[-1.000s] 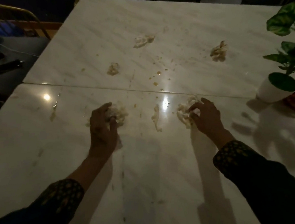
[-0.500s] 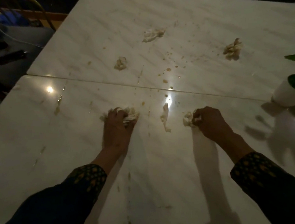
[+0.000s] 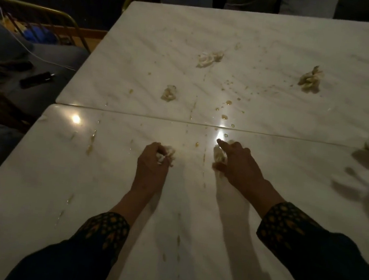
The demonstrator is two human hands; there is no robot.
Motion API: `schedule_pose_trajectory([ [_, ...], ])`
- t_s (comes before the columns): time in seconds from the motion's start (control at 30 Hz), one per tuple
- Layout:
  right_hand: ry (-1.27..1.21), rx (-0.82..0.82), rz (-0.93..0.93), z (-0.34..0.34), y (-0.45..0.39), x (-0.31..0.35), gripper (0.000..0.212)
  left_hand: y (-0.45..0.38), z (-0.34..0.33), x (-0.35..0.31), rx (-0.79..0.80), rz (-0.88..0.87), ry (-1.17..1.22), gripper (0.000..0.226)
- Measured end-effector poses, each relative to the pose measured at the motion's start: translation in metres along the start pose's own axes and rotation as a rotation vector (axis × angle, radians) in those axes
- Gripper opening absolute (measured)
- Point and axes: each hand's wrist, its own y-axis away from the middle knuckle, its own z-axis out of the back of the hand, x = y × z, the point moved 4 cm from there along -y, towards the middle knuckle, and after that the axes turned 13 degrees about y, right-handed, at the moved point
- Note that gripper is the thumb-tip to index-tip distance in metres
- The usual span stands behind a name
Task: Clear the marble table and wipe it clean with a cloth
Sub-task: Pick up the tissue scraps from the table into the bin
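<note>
Left hand fingers curl round a crumpled tissue just near-side of the counter seam; right hand pinches another wad, forefinger extended. Three wads lie beyond the seam among sticky drops. Risk: dragged wads may smear the residue or shed scraps.

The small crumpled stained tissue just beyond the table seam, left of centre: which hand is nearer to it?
Left. The left hand, gripping a white wad, sits almost straight below the small tissue; the right hand lies farther off, down and to its right.
</note>
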Motion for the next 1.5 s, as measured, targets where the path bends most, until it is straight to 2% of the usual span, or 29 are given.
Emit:
schedule_pose_trajectory([
  [0.07, 0.007, -0.065, 0.048, 0.000, -0.004, -0.002, 0.027, -0.025, 0.007, 0.003, 0.021, 0.015, 0.065, 0.020],
  [0.17, -0.050, -0.147, 0.064, -0.005, -0.010, -0.006, 0.018, -0.069, 0.014, -0.006, 0.015, -0.006, 0.059, 0.043],
  [0.23, -0.121, -0.167, 0.056, -0.007, -0.009, -0.006, 0.014, -0.100, 0.012, -0.013, 0.032, -0.062, -0.012, 0.047],
  [0.4, -0.040, -0.150, 0.058, -0.020, -0.012, -0.011, 0.019, -0.180, -0.012, -0.005, 0.133, -0.156, -0.146, 0.050],
  [0.47, -0.061, -0.135, 0.031, -0.022, -0.014, -0.013, 0.018, -0.206, -0.024, 0.002, 0.160, -0.122, -0.176, 0.055],
  [0.53, 0.001, -0.136, 0.056, -0.025, -0.014, -0.010, 0.028, -0.224, -0.037, 0.011, 0.221, -0.042, -0.233, 0.057],
  [0.6, -0.017, -0.136, 0.058, -0.029, -0.014, -0.011, 0.033, -0.232, -0.048, 0.020, 0.291, -0.032, -0.308, 0.047],
  [0.67, -0.015, -0.167, 0.069, -0.031, -0.014, -0.014, 0.032, -0.227, -0.053, 0.019, 0.261, -0.073, -0.358, 0.028],
  [0.8, -0.004, -0.168, 0.057, -0.030, -0.012, -0.012, 0.028, -0.189, -0.050, 0.008, 0.201, -0.108, -0.371, 0.020],
  [0.93, -0.054, -0.190, 0.036, -0.027, 0.000, -0.009, 0.019, -0.110, -0.041, -0.010, 0.190, -0.051, -0.256, 0.019],
  [1.07, -0.008, -0.098, 0.075, -0.014, 0.036, -0.006, 0.005, -0.023, -0.015, -0.039, 0.222, -0.071, -0.151, 0.014],
  [1.13, -0.027, -0.057, 0.052, -0.004, 0.066, -0.002, 0.013, 0.013, 0.004, -0.053, 0.201, -0.046, -0.094, 0.013],
  [1.2, -0.095, -0.099, 0.023, 0.006, 0.103, 0.002, 0.017, 0.049, 0.021, -0.068, 0.198, -0.011, -0.037, 0.015],
  [1.33, -0.276, -0.159, -0.005, 0.028, 0.184, 0.006, 0.011, 0.114, 0.047, -0.093, 0.269, 0.001, 0.051, 0.010],
  [1.43, -0.358, -0.202, -0.045, 0.050, 0.245, 0.001, 0.046, 0.150, 0.054, -0.113, 0.323, -0.061, 0.037, 0.018],
  [1.5, -0.360, -0.260, -0.114, 0.063, 0.282, -0.008, 0.049, 0.173, 0.049, -0.127, 0.369, -0.093, 0.053, 0.015],
])
